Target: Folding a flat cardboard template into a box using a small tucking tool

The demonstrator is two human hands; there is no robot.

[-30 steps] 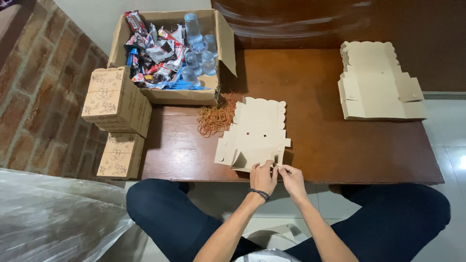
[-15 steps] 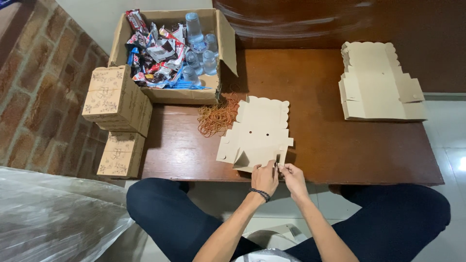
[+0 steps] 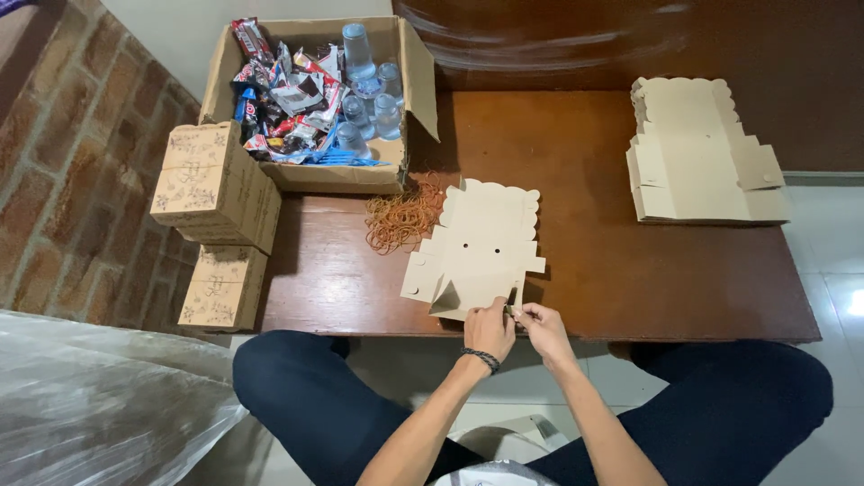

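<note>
A flat, die-cut tan cardboard box blank (image 3: 481, 243) with a scalloped far edge lies on the dark wooden table (image 3: 630, 270), its near flaps partly folded up. My left hand (image 3: 489, 329) pinches the near edge of the blank at the table's front. Right beside it, my right hand (image 3: 542, 331) pinches a small flap at the near right corner of the same blank. The fingertips of both hands nearly touch.
A pile of orange rubber bands (image 3: 400, 219) lies left of the blank. An open carton (image 3: 315, 99) holds snack packets and water cups. A stack of flat blanks (image 3: 697, 153) sits far right. Folded boxes (image 3: 214, 189) are stacked at the left, near clear plastic (image 3: 99, 405).
The blank has shifted slightly right and away from me. Both hands keep working the near right flap, barely moving.
</note>
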